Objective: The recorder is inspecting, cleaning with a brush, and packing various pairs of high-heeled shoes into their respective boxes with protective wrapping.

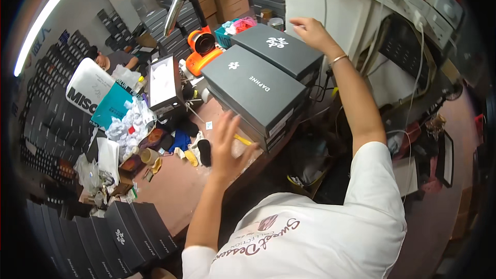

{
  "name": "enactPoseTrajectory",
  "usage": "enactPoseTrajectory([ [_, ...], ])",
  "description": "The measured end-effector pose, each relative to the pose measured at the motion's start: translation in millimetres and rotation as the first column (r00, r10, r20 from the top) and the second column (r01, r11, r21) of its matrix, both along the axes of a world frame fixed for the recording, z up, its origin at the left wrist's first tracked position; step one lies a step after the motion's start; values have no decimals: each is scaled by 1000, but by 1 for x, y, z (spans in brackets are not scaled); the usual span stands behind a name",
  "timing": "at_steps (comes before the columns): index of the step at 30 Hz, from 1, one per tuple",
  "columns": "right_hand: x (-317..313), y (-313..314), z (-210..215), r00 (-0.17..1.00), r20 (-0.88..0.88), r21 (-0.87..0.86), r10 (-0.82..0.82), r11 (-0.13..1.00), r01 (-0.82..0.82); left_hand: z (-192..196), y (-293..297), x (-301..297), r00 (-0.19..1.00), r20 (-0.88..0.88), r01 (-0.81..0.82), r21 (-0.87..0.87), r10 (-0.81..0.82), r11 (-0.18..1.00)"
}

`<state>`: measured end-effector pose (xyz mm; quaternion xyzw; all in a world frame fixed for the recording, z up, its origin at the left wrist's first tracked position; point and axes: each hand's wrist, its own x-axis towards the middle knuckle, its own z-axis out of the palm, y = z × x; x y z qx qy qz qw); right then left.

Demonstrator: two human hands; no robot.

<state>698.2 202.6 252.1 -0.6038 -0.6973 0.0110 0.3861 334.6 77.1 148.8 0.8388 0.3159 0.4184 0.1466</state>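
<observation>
Two stacks of dark grey shoe boxes stand side by side on the table, a nearer shoe box (248, 85) on top of one and a farther shoe box (281, 49) on top of the other. My left hand (225, 147) hovers over the table by the near stack's left front corner, fingers spread and holding nothing. My right hand (314, 33) is raised beside the farther box's right back end. Its index finger sticks out, and nothing shows in it. Left of the stacks sits an open shoe box (164, 85) with white paper inside.
An orange device (200, 51) with a round black part stands behind the open box. Crumpled white paper (129, 129), rags and small jars crowd the pink tabletop's left (165, 188). More shoe boxes (126, 232) stand at lower left. Another person (116, 59) is at far left.
</observation>
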Motion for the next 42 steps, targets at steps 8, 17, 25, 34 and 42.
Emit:
enactPoseTrajectory([
  [8, -337, -142, -111, 423, -70, -320, 904, 381, -867, -3, -135, -381, 351, -91, -893, 266, 932, 362],
  [17, -616, -226, -200, 277, -842, -369, 463, -121, -921, -73, -258, -541, -12, -533, -999, -31, 846, -34],
  [25, -671, -256, -190, 338, -941, -331, -27, -134, -934, -105, -281, -481, 264, 434, -234, -838, 861, 494],
  [34, -562, -186, -190, 431, -894, -423, -125, -88, -902, -76, -196, -392, 375, 561, -14, -793, 738, 609],
  [42, -482, -137, -268, 680, -731, -682, -49, 14, -732, -198, -127, -339, 414, 207, 41, -977, 886, 210],
])
